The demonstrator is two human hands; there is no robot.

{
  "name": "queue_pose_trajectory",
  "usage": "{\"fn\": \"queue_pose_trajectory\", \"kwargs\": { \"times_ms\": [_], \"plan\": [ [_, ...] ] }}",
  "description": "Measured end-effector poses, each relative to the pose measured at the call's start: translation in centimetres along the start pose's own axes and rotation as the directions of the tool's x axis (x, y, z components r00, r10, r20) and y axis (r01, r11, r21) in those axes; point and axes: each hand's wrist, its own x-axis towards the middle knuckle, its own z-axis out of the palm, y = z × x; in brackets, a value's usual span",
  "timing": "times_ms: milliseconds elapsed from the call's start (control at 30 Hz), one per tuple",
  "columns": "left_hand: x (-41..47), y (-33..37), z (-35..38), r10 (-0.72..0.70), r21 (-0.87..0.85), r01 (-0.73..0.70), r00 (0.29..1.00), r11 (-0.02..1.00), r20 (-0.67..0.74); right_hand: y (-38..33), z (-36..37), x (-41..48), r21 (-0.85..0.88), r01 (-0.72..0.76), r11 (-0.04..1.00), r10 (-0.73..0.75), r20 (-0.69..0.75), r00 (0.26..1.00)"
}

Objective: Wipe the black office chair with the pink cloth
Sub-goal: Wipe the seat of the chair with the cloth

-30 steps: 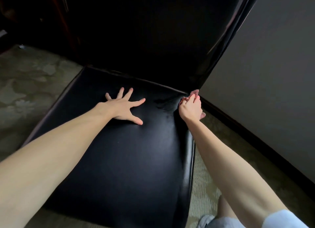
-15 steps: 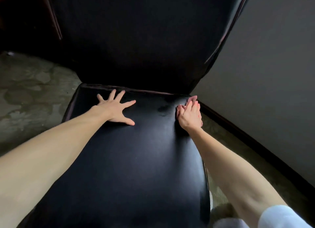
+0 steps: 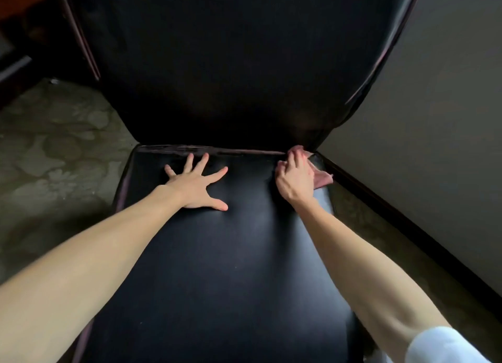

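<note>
- Left grip flat on the seat of the black office chair, fingers spread apart, holding nothing.
- Right grip curled onto the pink cloth at the seat's back right corner (just under the backrest).
- Glossy black upholstery; patterned carpet beneath, plain wall and dark baseboard at right.

Dim floral-patterned carpet meets a plain grey wall with dark baseboard.
</note>
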Motion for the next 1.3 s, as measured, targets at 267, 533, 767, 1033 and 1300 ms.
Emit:
{"fn": "queue_pose_trajectory", "kwargs": {
  "times_ms": [267,533,767,1033,1300],
  "plan": [
    [-2.3,-2.3,-0.2,-0.001,-0.029,0.001,1.0,1.0,0.011,-0.7,0.2,0.9,-0.038,0.08,0.996,-0.076,0.086,0.993],
    [-1.9,-3.1,0.8,-0.014,-0.037,0.014,1.0,0.999,0.006,-3.7,0.8,1.2,-0.016,0.106,0.994,-0.104,0.066,0.992],
    [-1.9,-3.3,1.0,-0.025,-0.033,0.024,0.999,0.999,-0.025,-5.9,2.9,0.5,-0.104,0.355,0.929,-0.324,0.236,0.916],
    [-1.4,-3.1,1.0,-0.03,-0.024,0.03,0.999,0.999,-0.029,0.0,1.2,3.2,-0.186,0.147,0.971,-0.126,0.123,0.984],
    [-1.5,-3.1,1.1,-0.048,-0.019,0.048,0.998,0.999,-0.043,-10.0,4.4,-0.5,-0.019,0.354,0.935,-0.343,0.204,0.917]
  ]
}}
